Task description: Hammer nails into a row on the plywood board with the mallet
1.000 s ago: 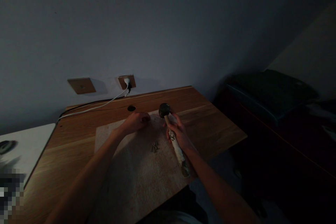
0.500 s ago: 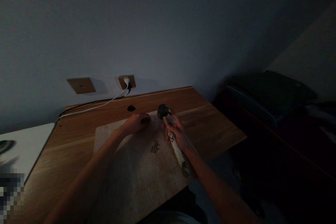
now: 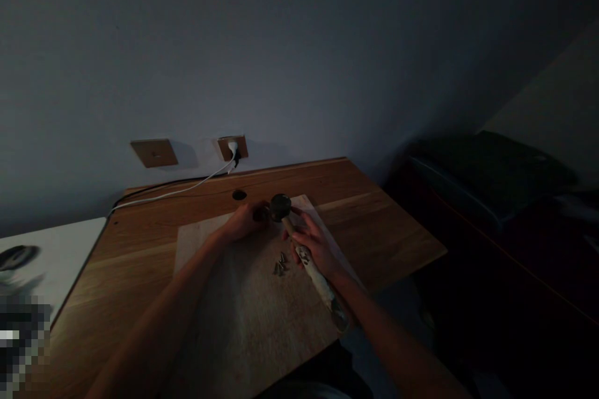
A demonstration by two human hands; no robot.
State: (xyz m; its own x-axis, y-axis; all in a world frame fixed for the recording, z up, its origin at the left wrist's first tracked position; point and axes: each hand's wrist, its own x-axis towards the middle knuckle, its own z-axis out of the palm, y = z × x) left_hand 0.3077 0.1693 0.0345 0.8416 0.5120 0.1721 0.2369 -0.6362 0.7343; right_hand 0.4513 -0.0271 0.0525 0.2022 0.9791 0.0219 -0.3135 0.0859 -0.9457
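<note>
My right hand is closed round the handle of a mallet with a dark round head and a worn, pale-patched grip. The mallet head hangs over the far part of a pale wooden board, close to the fingertips of my left hand. The left fingers are curled together at the board's far edge; the mallet head partly covers what lies at their tips, so what they pinch cannot be made out. Several small metal screws lie in a loose pile on the board between my hands.
Under the board is a wooden desk with a round cable hole. A white cable runs along its back to a wall socket. A white table adjoins at left; a dark cushion-like shape lies at right.
The mallet head has come left and slightly down toward my left fingertips. My left hand stays in nearly the same place on the board. The view has shifted slightly.
</note>
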